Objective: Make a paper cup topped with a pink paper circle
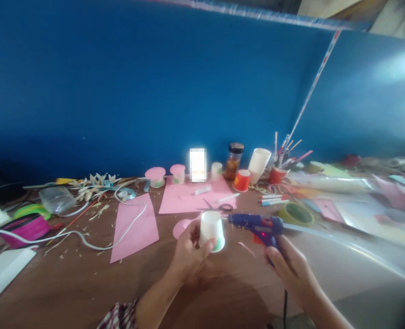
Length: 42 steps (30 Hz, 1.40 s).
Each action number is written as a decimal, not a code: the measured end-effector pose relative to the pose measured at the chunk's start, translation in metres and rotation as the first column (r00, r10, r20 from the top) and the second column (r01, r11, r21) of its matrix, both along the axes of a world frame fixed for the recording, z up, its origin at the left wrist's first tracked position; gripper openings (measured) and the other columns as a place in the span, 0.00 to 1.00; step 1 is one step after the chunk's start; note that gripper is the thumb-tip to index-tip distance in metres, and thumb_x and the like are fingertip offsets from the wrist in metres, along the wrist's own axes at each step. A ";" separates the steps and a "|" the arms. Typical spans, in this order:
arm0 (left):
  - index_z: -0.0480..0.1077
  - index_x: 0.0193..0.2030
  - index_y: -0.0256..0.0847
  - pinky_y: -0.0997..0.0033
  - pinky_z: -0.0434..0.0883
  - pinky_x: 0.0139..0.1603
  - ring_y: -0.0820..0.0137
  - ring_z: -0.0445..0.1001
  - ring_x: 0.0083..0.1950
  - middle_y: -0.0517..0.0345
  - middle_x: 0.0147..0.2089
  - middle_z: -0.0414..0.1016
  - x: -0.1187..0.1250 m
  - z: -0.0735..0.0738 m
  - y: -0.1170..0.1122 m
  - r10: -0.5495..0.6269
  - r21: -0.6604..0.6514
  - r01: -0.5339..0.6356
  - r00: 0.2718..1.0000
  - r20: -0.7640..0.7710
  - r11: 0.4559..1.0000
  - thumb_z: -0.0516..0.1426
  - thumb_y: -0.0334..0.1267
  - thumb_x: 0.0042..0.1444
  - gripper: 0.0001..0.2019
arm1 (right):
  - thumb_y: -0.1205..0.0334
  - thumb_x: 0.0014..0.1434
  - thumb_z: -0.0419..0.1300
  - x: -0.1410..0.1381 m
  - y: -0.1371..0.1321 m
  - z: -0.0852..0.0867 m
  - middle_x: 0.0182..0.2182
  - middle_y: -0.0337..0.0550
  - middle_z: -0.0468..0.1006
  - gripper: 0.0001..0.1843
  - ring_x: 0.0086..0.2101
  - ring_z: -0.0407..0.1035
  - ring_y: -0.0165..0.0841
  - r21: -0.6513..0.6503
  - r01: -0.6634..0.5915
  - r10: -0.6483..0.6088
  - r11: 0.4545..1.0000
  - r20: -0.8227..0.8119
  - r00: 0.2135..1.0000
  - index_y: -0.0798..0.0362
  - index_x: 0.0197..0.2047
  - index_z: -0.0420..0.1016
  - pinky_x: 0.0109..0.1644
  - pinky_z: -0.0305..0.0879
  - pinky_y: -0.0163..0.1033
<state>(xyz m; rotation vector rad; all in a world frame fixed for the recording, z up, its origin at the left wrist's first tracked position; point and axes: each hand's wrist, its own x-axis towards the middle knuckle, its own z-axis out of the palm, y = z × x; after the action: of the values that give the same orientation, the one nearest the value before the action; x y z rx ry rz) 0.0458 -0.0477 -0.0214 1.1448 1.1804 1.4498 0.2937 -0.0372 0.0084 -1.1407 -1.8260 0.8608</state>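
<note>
My left hand is closed round a white paper cup, which is upside down with its base up and a green print low on its side. In my right hand is a blue hot glue gun with a red light lit on it. Its nozzle points left, close to the upper right side of the cup; whether they touch I cannot tell. A long clear glue stick runs out of the gun's back. Just left of the cup lies a pink paper disc, partly hidden by my fingers.
Behind the cup lie scissors and a pink sheet. Two cups topped with pink discs stand farther back. A jar, red cup, markers and tape roll are to the right. A white cord crosses the left side.
</note>
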 end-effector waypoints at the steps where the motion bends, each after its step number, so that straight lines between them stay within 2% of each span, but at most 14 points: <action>1: 0.68 0.50 0.38 0.64 0.73 0.48 0.62 0.76 0.48 0.49 0.46 0.77 0.000 0.000 0.000 -0.003 -0.001 0.003 1.000 -0.002 1.000 0.65 0.38 0.49 0.21 | 0.52 0.66 0.51 0.000 0.000 0.000 0.23 0.38 0.71 0.13 0.24 0.64 0.30 -0.003 -0.005 0.005 1.000 0.000 1.000 0.51 0.35 0.68 0.26 0.61 0.32; 5: 0.68 0.51 0.39 0.64 0.72 0.49 0.62 0.75 0.49 0.50 0.48 0.77 0.000 -0.001 0.000 -0.008 0.007 0.008 1.000 -0.010 1.000 0.64 0.38 0.50 0.21 | 0.52 0.65 0.52 0.000 0.000 -0.001 0.23 0.37 0.70 0.14 0.23 0.63 0.30 -0.006 -0.012 0.012 1.000 0.011 1.000 0.51 0.34 0.69 0.26 0.61 0.32; 11: 0.68 0.50 0.38 0.63 0.72 0.49 0.62 0.75 0.48 0.49 0.47 0.76 -0.001 -0.003 0.001 -0.016 0.017 0.016 1.000 0.001 1.000 0.64 0.38 0.50 0.20 | 0.49 0.66 0.51 0.000 0.000 -0.001 0.22 0.37 0.70 0.17 0.22 0.61 0.28 -0.049 0.010 -0.013 0.999 -0.055 0.998 0.51 0.32 0.67 0.23 0.57 0.30; 15: 0.67 0.51 0.38 0.63 0.72 0.51 0.62 0.75 0.50 0.49 0.48 0.76 -0.001 -0.004 0.002 -0.017 0.002 0.017 1.000 0.003 1.000 0.64 0.38 0.51 0.21 | 0.48 0.65 0.51 -0.002 0.000 -0.003 0.23 0.38 0.70 0.17 0.22 0.62 0.29 -0.072 0.003 -0.005 0.997 -0.024 1.000 0.51 0.33 0.68 0.23 0.58 0.30; 24: 0.66 0.51 0.37 0.61 0.71 0.52 0.60 0.75 0.51 0.48 0.50 0.76 0.001 -0.001 -0.001 -0.007 0.003 0.007 1.000 0.008 1.000 0.64 0.38 0.50 0.22 | 0.48 0.66 0.51 -0.002 0.000 0.001 0.22 0.37 0.69 0.18 0.22 0.61 0.28 -0.059 0.019 -0.024 0.998 -0.071 0.997 0.51 0.31 0.67 0.21 0.57 0.30; 42: 0.67 0.51 0.37 0.61 0.72 0.51 0.59 0.75 0.50 0.48 0.49 0.75 0.000 -0.001 0.000 0.046 0.016 -0.045 0.996 -0.072 0.999 0.64 0.37 0.50 0.22 | 0.47 0.64 0.53 0.003 -0.001 0.000 0.22 0.38 0.70 0.17 0.21 0.62 0.29 -0.060 0.022 -0.023 0.998 -0.011 1.000 0.51 0.31 0.68 0.23 0.59 0.31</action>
<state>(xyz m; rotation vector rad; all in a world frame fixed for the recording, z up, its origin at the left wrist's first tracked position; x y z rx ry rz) 0.0460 -0.0480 -0.0228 1.1961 1.2558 1.4637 0.2964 -0.0378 0.0084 -1.1892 -1.7852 0.9120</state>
